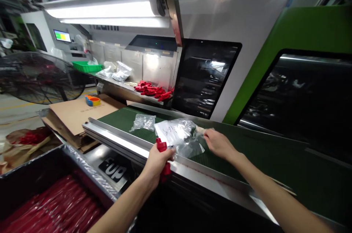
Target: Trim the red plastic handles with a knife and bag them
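Observation:
My left hand is wrapped around a red plastic part at the near rail of the green conveyor belt. Its thumb is beside a clear plastic bag lying on the belt. My right hand is closed at the far right edge of this bag, where a small beige piece shows at the fingertips. A white sheet with handwriting lies in or under the film; I cannot tell which. Left of it rests another clear bag.
Red parts and filled bags lie on the metal shelf behind the belt. A tape roll sits on cardboard at left. A lined box of red bagged items stands near left, a fan beyond.

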Demonstrator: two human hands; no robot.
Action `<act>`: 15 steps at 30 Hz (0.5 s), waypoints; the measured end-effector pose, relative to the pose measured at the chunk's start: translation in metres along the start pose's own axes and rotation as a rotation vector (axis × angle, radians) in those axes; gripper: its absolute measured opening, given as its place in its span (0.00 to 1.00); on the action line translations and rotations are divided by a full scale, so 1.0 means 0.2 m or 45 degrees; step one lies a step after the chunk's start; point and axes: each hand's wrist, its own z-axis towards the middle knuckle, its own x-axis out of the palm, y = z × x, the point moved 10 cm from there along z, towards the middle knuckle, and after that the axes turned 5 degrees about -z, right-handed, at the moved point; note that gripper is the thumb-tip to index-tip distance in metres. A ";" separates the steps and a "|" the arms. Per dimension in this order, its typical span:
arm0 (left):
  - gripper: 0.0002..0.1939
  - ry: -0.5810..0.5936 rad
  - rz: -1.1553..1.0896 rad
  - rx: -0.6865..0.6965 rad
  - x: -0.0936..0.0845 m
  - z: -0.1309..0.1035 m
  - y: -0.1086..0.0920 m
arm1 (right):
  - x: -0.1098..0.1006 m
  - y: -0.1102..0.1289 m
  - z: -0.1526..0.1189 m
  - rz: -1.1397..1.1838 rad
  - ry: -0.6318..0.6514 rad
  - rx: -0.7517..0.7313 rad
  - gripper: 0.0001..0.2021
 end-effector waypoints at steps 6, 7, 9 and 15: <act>0.16 -0.004 0.003 -0.029 -0.09 -0.05 0.00 | 0.02 0.16 -0.08 0.042 0.101 -0.101 0.09; 0.16 0.006 -0.005 -0.033 -0.08 -0.08 -0.01 | -0.04 0.20 -0.11 0.078 0.067 -0.109 0.09; 0.18 0.012 -0.019 -0.033 -0.04 -0.15 -0.01 | -0.16 0.33 -0.23 0.182 0.017 -0.158 0.10; 0.20 0.055 -0.078 -0.050 0.11 -0.44 0.10 | -0.24 0.70 -0.74 0.626 -0.085 -0.459 0.08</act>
